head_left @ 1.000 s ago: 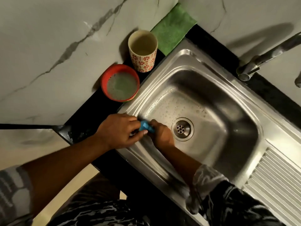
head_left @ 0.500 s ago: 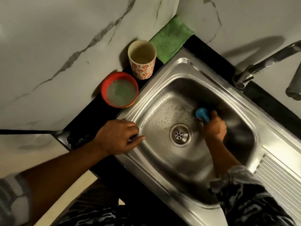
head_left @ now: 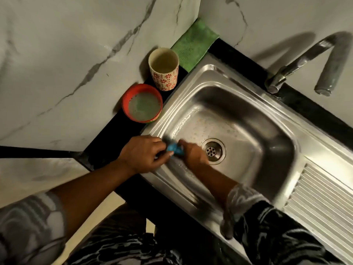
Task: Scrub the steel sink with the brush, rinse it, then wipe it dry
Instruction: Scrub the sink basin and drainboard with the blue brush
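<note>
Scrubbing stage in hand; rinse and wipe not yet begun, judging by the suds on the basin floor and no water showing at the tap [head_left: 298,62]. My right hand [head_left: 193,155] is down inside the sink [head_left: 191,77], fingers curled tight round the blue brush [head_left: 174,149], which sits against the basin's near-left wall, left of the drain [head_left: 213,151]. My left hand [head_left: 143,153] rests on the rim at that same corner, fingers loosely bent and holding nothing, thumb just beside the brush. Hazards noted: the two hands are nearly touching, so a hard stroke toward the corner could drive the brush into my left thumb. The steel looks wet and soapy; I judge the bracing hand could slide off the rim under load. My right sleeve [head_left: 246,199] hangs low over the basin edge and is likely to soak. Splash from brisk strokes could reach the red bowl [head_left: 142,103] and patterned cup [head_left: 163,68] close by the rim, less likely the green cloth [head_left: 194,43] beyond
</note>
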